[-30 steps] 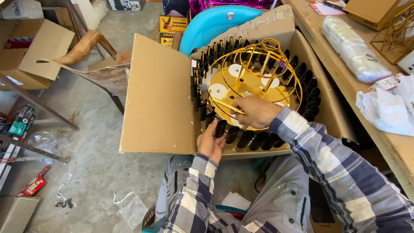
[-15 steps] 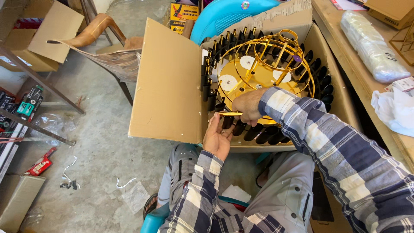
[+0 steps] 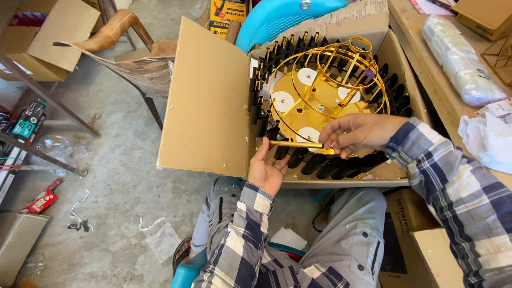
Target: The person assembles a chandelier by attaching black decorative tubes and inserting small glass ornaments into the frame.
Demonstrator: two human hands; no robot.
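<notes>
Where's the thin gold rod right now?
In the head view, the gold rod lies level at the near edge of the gold wire frame, pinched by the right hand, its other end over the left hand.

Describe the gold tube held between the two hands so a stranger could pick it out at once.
Start at the open cardboard box holding a gold wire-frame fixture ringed with black sockets. At its near edge, the right hand pinches a slim gold tube whose other end meets the left hand. Unlike the stubby black sockets, it is gold, long, and lies level.
</notes>
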